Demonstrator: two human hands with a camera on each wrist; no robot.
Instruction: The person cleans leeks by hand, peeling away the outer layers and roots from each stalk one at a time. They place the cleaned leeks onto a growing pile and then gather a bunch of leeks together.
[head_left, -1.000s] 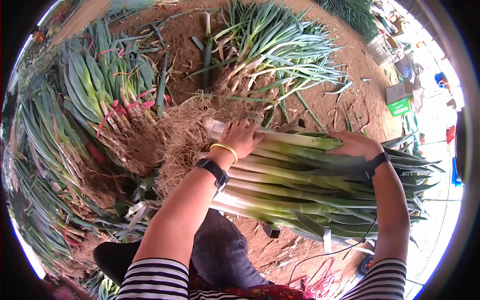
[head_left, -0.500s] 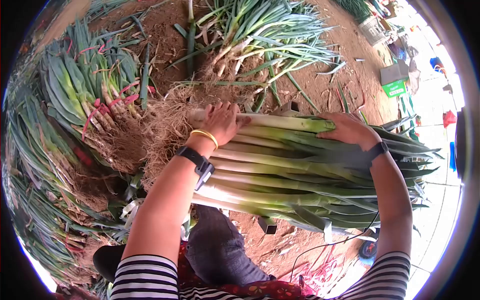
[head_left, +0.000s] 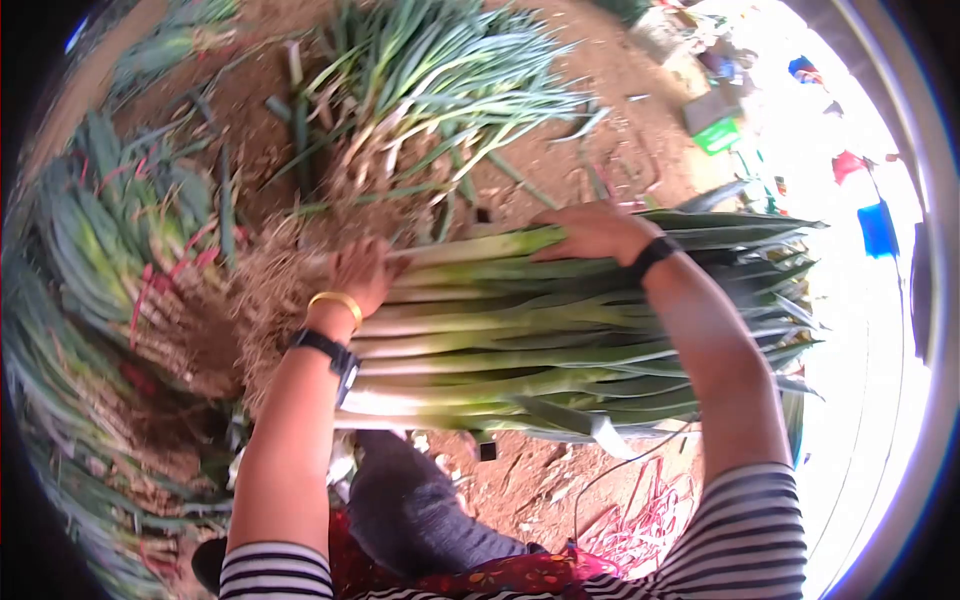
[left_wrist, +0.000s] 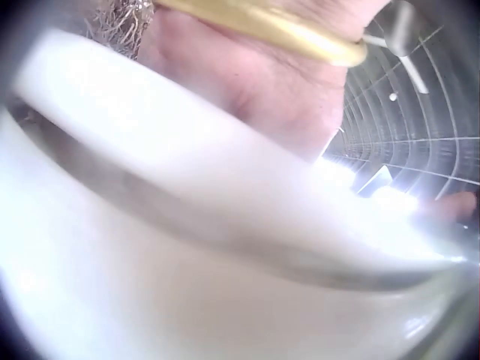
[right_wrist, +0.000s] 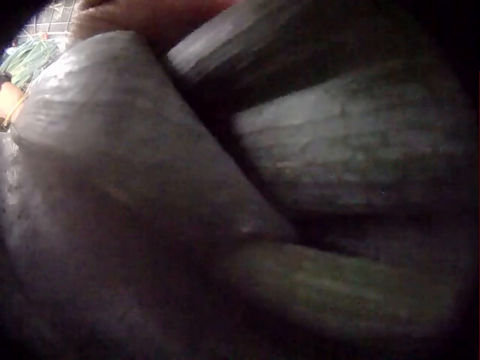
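A broad layer of long leeks (head_left: pixel 480 325) lies side by side in front of me, roots (head_left: pixel 265 300) to the left and dark green leaves to the right. At the far edge, my left hand (head_left: pixel 360 278) holds the outermost leek (head_left: pixel 470 249) by its white end, close to the roots. My right hand (head_left: pixel 600 232) grips that same leek farther along, where it turns green, thumb on the near side. In the left wrist view, white leek stalks (left_wrist: pixel 187 142) run right beneath the palm. Dark leaves (right_wrist: pixel 337 142) fill most of the right wrist view.
Bundles tied with red string (head_left: pixel 150 220) lie to the left. A loose pile of leafy stalks (head_left: pixel 440 90) spreads on the soil beyond. Red string (head_left: pixel 640 520) lies tangled near my knee, and a green box (head_left: pixel 716 136) stands at the back right.
The head view has swung, so the leeks and both hands appear farther left. Both hands stay on the far-edge leek, with little shift along it.
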